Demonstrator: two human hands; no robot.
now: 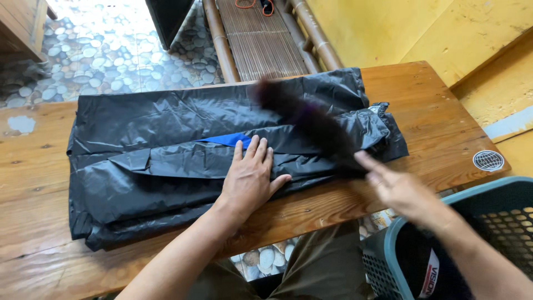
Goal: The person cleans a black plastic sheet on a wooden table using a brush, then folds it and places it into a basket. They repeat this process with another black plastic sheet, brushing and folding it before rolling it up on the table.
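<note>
Black glossy garment (166,150), folded flat at centre frame on the wooden table (33,166); our left hand (250,178) presses it, palm open, holding nothing. Our right hand (397,186), lower right, blurred, pinches a dark fuzzy strip (311,122). We judge firm pressure keeps folds aligned.

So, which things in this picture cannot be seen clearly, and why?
- Head view: the dark object at the right hand is motion-blurred; its kind cannot be told.
- The blue piece is mostly hidden under folds of the black garment.
- The basket is cut off by the frame's right and bottom edges.
- The left hand covers the garment beneath it.
</note>
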